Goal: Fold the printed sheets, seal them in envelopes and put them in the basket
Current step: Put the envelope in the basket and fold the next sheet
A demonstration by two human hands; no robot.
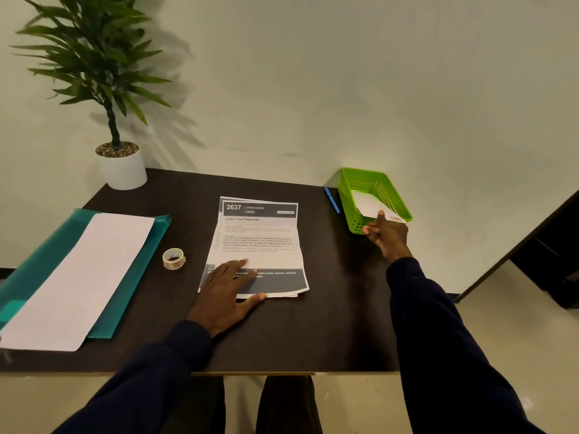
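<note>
So the envelope is where we're at: it's white, with a small reddish mark near the end closest to us. It's mostly inside the green basket at the far right corner of the table, and that near end pokes over the basket's front wall. Our right hand is pinching that end, thumb on top and fingers curled under, so we'd say this one is basically delivered but not let go of. We can't tell if anything else is in the basket underneath it. In the middle of the table lie the printed sheets, open and face up, with a dark header, a dark band along the bottom and faint bends across. There look to be at least two, going by the edges peeking out. Our left hand rests flat on their lower left corner with straight fingers, just pinning them. So those need folding, stuffing and sealing. The tape roll sits just left of them. Further left is a teal folder with long white paper on it, maybe envelopes, hard to say. A blue pen lies beside the basket.
</note>
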